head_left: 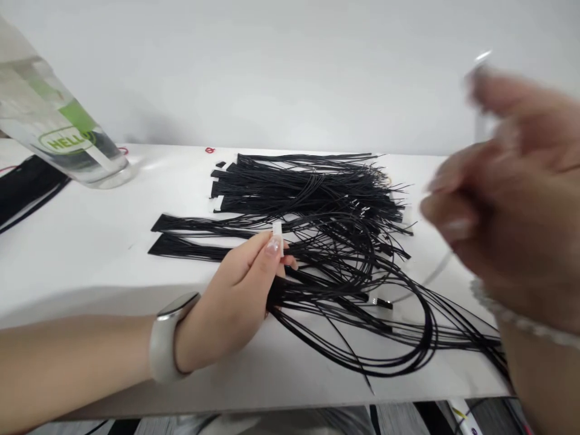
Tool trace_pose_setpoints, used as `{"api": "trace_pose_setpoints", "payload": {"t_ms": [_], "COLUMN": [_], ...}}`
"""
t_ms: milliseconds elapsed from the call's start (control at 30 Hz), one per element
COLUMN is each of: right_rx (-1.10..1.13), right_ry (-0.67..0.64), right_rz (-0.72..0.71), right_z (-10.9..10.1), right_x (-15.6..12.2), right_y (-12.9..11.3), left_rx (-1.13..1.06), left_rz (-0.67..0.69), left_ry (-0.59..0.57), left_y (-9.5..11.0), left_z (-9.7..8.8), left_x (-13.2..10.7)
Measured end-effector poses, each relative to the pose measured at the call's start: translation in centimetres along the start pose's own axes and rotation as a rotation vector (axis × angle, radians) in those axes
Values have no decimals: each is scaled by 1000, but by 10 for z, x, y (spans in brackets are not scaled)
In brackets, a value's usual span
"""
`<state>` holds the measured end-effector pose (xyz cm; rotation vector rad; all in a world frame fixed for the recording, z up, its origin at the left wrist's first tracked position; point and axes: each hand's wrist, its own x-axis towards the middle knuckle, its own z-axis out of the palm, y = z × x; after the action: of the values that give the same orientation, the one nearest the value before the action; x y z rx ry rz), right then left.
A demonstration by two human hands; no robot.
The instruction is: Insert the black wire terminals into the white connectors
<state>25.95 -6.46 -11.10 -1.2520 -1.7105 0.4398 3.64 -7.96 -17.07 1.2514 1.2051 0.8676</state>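
Note:
My left hand (244,290) is closed on the table's near side, thumb and fingers pinching a small white plastic connector (277,232). A bunch of black wires (290,296) comes out beside these fingers and loops to the right. My right hand (512,199) is raised at the right, its fingers bent together and smeared by motion. A thin, blurred wire (437,270) runs from under it down to the table, where a small black connector (384,303) lies. Something pale shows between the right fingers, too blurred to make out.
Behind my left hand lies a pile of black wire bundles (281,187). A clear HELLO cup of water (67,133) stands at the left, near more black cables (27,187). A red twist of wire (209,150) lies by the white wall (290,72).

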Motion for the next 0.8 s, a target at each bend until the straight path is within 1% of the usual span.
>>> {"api": "trace_pose_setpoints", "payload": {"t_ms": [33,133,167,233,300,500,633,800], "right_rx": [40,-153,-220,-268,-256,-229,-252,-328], "right_ry": [-15,-184,-252,-354,-401,-406,-444,-398], "right_rz": [16,-121,-172,-229,-246,-283,-337,-375], "right_z": [11,36,41,45,45,44,43,42], "right_x": [-4,-12,-13,-14,-14,-13,-13,-14], "right_y": [-4,-8,-8,-6,-4,-5,-3,-1], "left_rx": [-16,-27,-25,-20,-13,8,21,61], "left_rz": [-7,-13,-13,-15,-16,-2,-20,-15], "left_ry": [3,16,18,11,5,12,-24,-50], "left_y": [-1,-2,-3,-3,-4,-1,1,-1], "left_z": [0,0,0,0,-1,0,0,-2], "left_x": [0,-1,-1,-1,-1,-1,-1,-1]}}
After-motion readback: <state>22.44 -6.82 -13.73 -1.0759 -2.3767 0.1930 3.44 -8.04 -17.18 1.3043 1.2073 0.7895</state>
